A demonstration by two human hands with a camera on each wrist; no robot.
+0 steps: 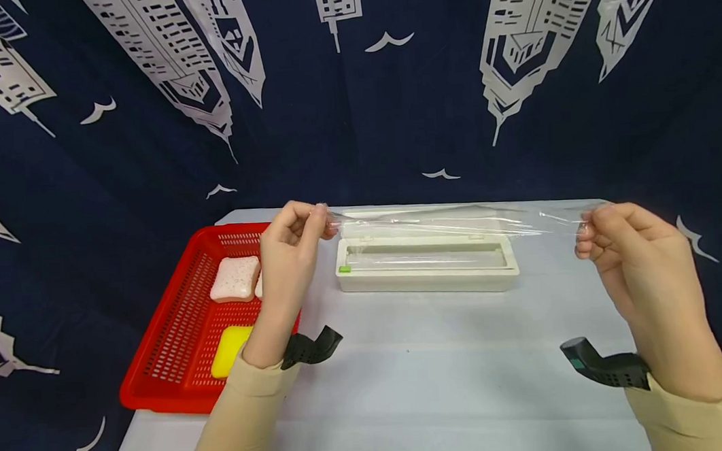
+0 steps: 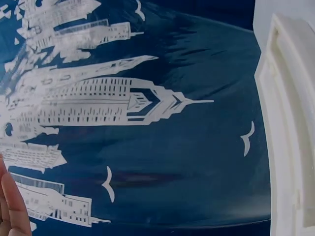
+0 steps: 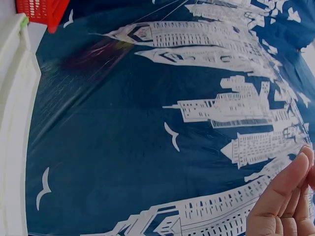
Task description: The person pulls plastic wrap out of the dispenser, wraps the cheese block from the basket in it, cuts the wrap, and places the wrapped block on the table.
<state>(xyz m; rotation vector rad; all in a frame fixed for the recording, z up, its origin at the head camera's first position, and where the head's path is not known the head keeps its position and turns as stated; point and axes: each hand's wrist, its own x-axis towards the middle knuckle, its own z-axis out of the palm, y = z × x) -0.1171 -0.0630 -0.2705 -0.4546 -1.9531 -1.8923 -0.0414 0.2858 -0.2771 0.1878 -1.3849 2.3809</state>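
A clear sheet of plastic wrap [image 1: 459, 222] stretches between my two hands, above the table. My left hand [image 1: 291, 246] pinches its left end between thumb and fingers, and my right hand [image 1: 651, 258] pinches the right end. Below and behind the sheet stands a white plastic wrap dispenser [image 1: 425, 282] with its lid raised. Through its long opening a roll of wrap [image 1: 424, 259] shows, with a green piece [image 1: 344, 269] at the left. In the right wrist view the fingers [image 3: 283, 196] hold the film's edge; the left wrist view catches only part of the left fingers [image 2: 15, 206].
A red perforated basket [image 1: 162, 399] stands at the left, partly behind my left arm. It holds a pale speckled bread-shaped piece [image 1: 234, 280], a partly hidden second one, and a yellow block [image 1: 228, 351]. Behind the white table [image 1: 455, 384] hangs a dark blue printed cloth [image 1: 356, 130].
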